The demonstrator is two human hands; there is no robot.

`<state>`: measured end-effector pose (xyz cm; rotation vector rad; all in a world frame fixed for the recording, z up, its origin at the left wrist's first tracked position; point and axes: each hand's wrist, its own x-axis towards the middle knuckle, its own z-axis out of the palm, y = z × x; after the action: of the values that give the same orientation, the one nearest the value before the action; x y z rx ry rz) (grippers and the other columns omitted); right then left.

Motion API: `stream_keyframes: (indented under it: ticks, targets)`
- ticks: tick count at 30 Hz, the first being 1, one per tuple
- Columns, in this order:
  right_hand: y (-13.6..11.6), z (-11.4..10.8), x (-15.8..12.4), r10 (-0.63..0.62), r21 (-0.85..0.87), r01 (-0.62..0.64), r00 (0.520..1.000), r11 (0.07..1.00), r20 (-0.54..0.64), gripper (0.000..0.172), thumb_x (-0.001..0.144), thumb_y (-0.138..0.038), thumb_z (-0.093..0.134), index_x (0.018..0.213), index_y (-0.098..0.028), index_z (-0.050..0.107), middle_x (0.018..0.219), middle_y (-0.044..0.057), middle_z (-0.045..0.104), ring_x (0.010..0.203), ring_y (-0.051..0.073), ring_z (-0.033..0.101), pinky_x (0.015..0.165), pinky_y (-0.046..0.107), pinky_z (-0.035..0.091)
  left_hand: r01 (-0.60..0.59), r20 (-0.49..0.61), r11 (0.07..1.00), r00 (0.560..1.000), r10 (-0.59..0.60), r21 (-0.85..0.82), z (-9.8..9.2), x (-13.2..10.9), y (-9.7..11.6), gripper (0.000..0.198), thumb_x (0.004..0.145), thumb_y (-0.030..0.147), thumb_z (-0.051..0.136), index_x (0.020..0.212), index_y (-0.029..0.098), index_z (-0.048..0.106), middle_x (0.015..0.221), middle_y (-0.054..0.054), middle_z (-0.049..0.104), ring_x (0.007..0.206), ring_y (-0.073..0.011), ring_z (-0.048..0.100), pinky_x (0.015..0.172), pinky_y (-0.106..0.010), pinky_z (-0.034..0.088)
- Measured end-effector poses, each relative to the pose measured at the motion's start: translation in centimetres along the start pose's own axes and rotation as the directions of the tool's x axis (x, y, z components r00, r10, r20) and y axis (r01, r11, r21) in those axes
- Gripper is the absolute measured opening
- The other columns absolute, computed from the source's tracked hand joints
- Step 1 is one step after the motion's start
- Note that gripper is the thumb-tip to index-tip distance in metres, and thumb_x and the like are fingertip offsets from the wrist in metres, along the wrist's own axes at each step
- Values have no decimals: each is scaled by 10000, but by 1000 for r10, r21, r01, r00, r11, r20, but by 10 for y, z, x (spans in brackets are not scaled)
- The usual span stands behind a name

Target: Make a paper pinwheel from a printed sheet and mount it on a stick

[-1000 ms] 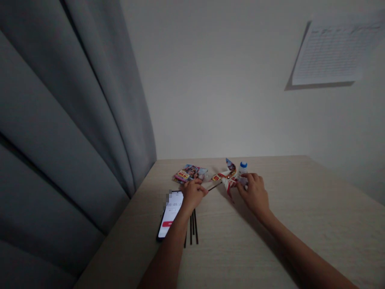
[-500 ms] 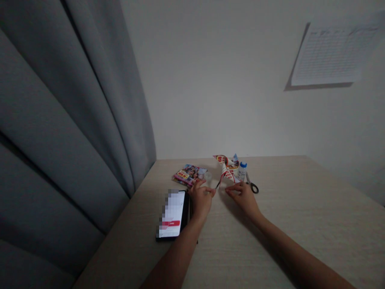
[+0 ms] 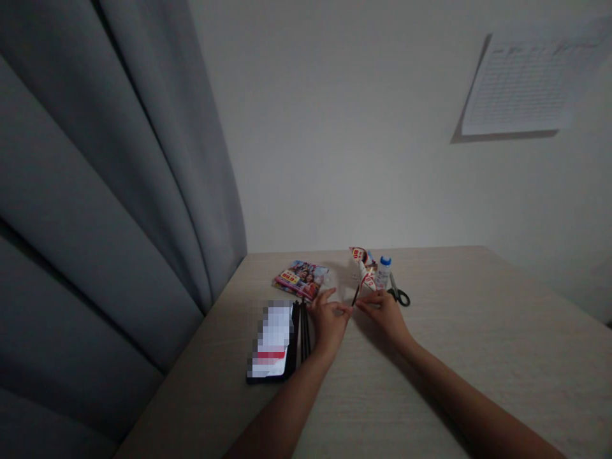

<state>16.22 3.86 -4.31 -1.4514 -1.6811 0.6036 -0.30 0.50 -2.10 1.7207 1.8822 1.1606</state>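
Note:
A folded paper pinwheel [image 3: 366, 274] with red and white print stands up from a thin dark stick [image 3: 355, 295]. The stick's lower end is pinched between the thumb and forefinger of my left hand [image 3: 331, 324]. Close beside it on the right, my right hand [image 3: 386, 314] has its fingertips together at the stick, just under the pinwheel; whether it grips the stick or a paper edge is hard to see. Several dark sticks [image 3: 305, 335] lie left of my left hand, next to a phone [image 3: 271, 344] with a lit screen.
A stack of colourful printed paper [image 3: 301, 278] lies behind the phone. Behind my right hand stand a clear bottle with a blue cap [image 3: 384, 273] and scissors with dark handles [image 3: 404, 298]. A grey curtain [image 3: 119, 191] hangs on the left, beside the pale table [image 3: 454, 331].
My left hand has moved right with the stick, close to my right fingertips. The pinwheel has turned and looks narrower. More of the dark sticks by the phone show.

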Motion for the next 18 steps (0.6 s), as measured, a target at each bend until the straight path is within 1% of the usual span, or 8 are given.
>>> stream_keyframes:
  ticks: [4,8,11,15,18]
  targets:
    - [-1,0,0,0,25,0,1000,1000,-6,283,769,-443,690,837,-197,814,942,115,699,916,269,648,858,378,508,-9,11,1000,1000,9,-5,2,-1,-1,89,707,191,803,680,272,780,1313,-1,658,1268,-280,507,1121,-483,312]
    - [-5,0,0,-9,61,9,1000,998,0,217,740,-387,706,782,-199,807,898,100,713,901,264,655,866,378,510,8,64,1000,998,-8,2,2,-2,2,90,684,188,824,688,271,787,1352,-11,635,1297,-307,477,1122,-509,301]
    - [-9,-1,1,8,76,-10,1000,997,19,196,727,-362,694,718,-189,788,860,90,722,871,256,664,848,369,517,21,94,1000,995,-23,24,-1,-1,3,85,678,196,832,703,268,794,1370,-13,624,1309,-321,464,1126,-517,293]
    - [-11,-2,2,52,71,-53,999,996,12,196,711,-347,672,668,-174,754,795,87,730,815,258,678,797,362,525,2,94,999,996,-7,52,-4,1,1,63,697,213,824,713,267,795,1375,-16,619,1308,-320,461,1135,-523,281]
    - [-12,-5,3,62,67,-63,998,996,10,161,686,-318,668,656,-178,740,782,79,735,806,256,684,788,355,526,-14,86,997,996,8,70,-6,3,-1,60,707,213,817,727,264,795,1383,-18,612,1324,-323,447,1140,-531,269]
